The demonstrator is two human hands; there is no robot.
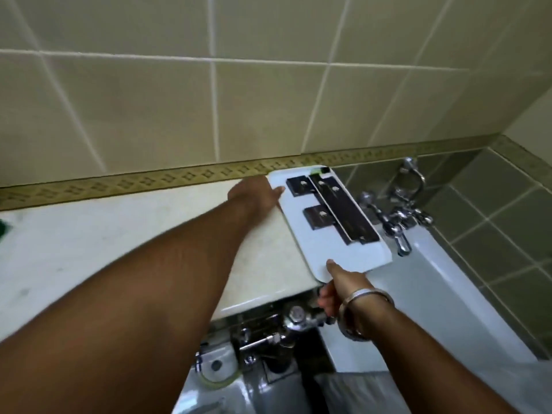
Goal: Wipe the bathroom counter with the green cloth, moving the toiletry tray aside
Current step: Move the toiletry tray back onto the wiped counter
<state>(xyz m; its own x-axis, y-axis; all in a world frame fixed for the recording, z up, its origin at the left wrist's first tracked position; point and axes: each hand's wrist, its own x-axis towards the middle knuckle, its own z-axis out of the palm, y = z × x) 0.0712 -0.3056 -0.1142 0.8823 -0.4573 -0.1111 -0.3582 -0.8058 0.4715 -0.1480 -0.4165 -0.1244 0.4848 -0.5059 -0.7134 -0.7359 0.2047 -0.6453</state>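
A white toiletry tray (310,237) lies at the right end of the cream counter (119,249), partly overhanging the bathtub. Several flat dark toiletry packets (340,210) rest on it. My left hand (257,192) holds the tray's far left corner, thumb on top. My right hand (340,282) grips the tray's near edge, thumb on top and fingers beneath, with a metal bangle on the wrist. A small piece of the green cloth (4,231) shows on the counter at the far left edge of view.
Chrome bathtub taps (397,219) stand right of the tray above the white tub (448,279). Below the counter's end are chrome pipes and a valve (292,321), and a toilet cistern (215,366). A tiled wall with a patterned border backs the counter.
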